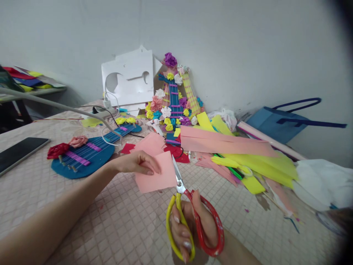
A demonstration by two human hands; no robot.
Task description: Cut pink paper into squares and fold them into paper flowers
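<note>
My left hand (142, 163) pinches a pink sheet of crepe paper (150, 183) between thumb and fingers, above the table. In my right hand (204, 221) is a pair of scissors (180, 186) with one red and one yellow handle, fingers through the loops. The blades point up and away, close along the right edge of the pink sheet; whether they touch it I cannot tell. Behind my left hand lie more pink paper pieces (151, 141) and red scraps (179, 154). A blue paper guitar (96, 156) with strings and paper flowers lies to the left.
Long pink strips (220, 140) and yellow paper (264, 167) spread at the right. Decorated paper guitars (173, 95) and a cut-out white board (132, 81) lean on the wall. A phone (22, 152), a glue gun (154, 127), a cable (68, 106) and a blue bag (275, 123) are around.
</note>
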